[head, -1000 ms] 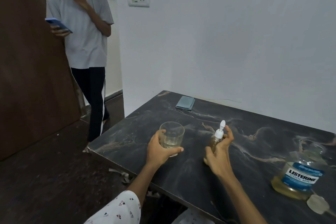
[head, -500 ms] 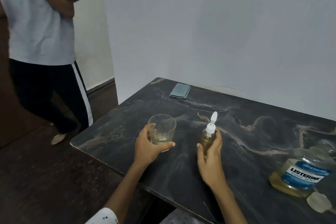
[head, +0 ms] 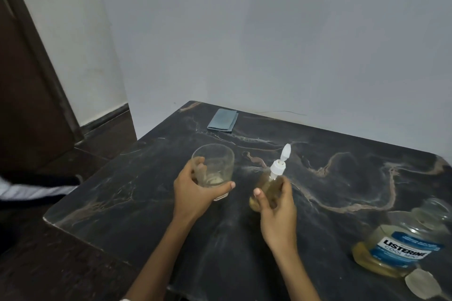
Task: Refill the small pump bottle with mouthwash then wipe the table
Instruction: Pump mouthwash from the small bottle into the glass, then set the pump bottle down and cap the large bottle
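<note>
Left hand (head: 193, 193) grip clamped on one glass (head: 214, 168). Right hand (head: 277, 210) grip clamped on one pump bottle (head: 266, 184), just right of the glass. One cloth (head: 222, 120) beyond.

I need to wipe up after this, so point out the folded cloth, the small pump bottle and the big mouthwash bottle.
folded cloth (head: 222, 120), head view, middle of its top face.
small pump bottle (head: 277, 169), head view, white pump collar.
big mouthwash bottle (head: 406, 250), head view, blue label.
</note>
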Demonstrator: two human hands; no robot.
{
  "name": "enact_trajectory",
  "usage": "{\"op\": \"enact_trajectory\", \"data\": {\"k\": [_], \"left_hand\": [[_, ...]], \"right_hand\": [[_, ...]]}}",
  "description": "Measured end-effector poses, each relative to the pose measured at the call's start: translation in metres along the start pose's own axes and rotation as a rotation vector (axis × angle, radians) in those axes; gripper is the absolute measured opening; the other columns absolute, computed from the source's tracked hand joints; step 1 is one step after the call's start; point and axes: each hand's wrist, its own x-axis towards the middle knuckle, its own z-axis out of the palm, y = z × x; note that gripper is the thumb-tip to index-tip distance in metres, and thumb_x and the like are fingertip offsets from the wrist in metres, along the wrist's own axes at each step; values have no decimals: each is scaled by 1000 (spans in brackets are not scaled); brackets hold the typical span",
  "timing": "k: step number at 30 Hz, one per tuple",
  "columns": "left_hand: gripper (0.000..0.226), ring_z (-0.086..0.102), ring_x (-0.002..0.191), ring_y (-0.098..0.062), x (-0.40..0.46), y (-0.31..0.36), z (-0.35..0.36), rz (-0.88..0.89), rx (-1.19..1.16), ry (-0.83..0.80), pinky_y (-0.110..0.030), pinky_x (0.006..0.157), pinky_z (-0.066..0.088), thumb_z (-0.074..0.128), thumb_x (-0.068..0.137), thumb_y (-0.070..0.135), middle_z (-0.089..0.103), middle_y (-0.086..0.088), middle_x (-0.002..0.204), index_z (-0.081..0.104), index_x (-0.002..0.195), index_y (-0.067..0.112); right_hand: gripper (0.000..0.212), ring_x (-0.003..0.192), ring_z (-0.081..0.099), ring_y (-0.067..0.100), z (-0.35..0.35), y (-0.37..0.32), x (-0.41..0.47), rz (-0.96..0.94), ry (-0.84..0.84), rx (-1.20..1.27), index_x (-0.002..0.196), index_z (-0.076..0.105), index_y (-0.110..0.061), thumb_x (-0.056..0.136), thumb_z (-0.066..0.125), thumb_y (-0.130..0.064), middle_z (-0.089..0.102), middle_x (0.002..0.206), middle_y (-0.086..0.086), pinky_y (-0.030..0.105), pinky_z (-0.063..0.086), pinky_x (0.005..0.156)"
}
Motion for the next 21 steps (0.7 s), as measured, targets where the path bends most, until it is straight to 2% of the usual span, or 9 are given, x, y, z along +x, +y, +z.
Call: {"op": "enact_trajectory", "data": {"k": [3, 5, 6, 8, 10, 14, 17, 19, 21], "left_hand": [[80, 56, 89, 9, 25, 13, 23, 4, -32, -13, 1, 65, 42, 95, 39, 40, 63, 13, 100, 59, 109, 27], [83, 58, 87, 6, 43, 20, 40, 5, -48, -24, -3, 67, 47, 94, 39, 40, 64, 11, 100, 60, 112, 20], [83, 61, 88, 1, 52, 22, 49, -1, -53, -33, -9, 71, 51, 94, 39, 40, 65, 8, 100, 60, 112, 18], [75, 64, 91, -12, 72, 24, 69, -12, -45, -49, -25, 77, 56, 94, 41, 39, 65, 5, 99, 59, 103, 17], [70, 64, 93, -18, 93, 24, 91, -9, -33, -62, -32, 78, 57, 94, 43, 38, 64, 4, 97, 58, 98, 15], [85, 59, 104, -22, 133, 16, 136, -38, -41, -82, -36, 90, 53, 93, 46, 41, 62, -5, 113, 56, 116, 11], [88, 57, 109, -22, 160, 11, 162, -36, -36, -77, -29, 91, 49, 92, 47, 42, 60, -6, 118, 54, 120, 11], [91, 55, 111, -23, 175, 10, 176, -35, -19, -78, -32, 94, 48, 91, 48, 43, 58, -8, 120, 52, 123, 11], [90, 54, 111, -25, 187, 8, 187, -30, 9, -81, -36, 94, 49, 91, 48, 44, 58, -8, 120, 51, 122, 12]], "right_hand": [[43, 107, 58, 15, -5, 1, 36, 3, 48, 67, 128, 45, -21, 90, 61, -8, 58, 118, 0, 38, 50, 93], [48, 116, 53, 20, -10, 5, 66, 11, 103, 25, 134, 42, -14, 90, 61, -8, 51, 129, 8, 39, 45, 99], [52, 116, 52, 20, -12, 7, 81, 17, 133, 8, 137, 41, -13, 90, 61, -8, 47, 132, 10, 36, 45, 99], [52, 102, 53, 12, -18, 10, 111, 23, 203, -6, 138, 41, -15, 91, 60, -8, 43, 129, 9, 18, 46, 87], [51, 91, 47, 4, -23, 14, 140, 51, 282, -26, 138, 41, -20, 91, 61, -12, 40, 124, 7, 8, 40, 79], [53, 102, 51, 15, -30, 28, 192, 166, 354, -7, 138, 41, -25, 90, 63, -19, 50, 130, 7, 32, 46, 87], [53, 109, 54, 22, -33, 35, 223, 205, 379, -29, 138, 41, -26, 90, 63, -21, 53, 131, 6, 38, 47, 89], [53, 117, 53, 25, -32, 38, 240, 212, 399, -39, 138, 42, -27, 90, 64, -23, 53, 131, 4, 44, 44, 98], [50, 115, 53, 26, -31, 41, 255, 208, 417, -53, 135, 45, -26, 89, 65, -23, 54, 128, 4, 44, 45, 98]]}}
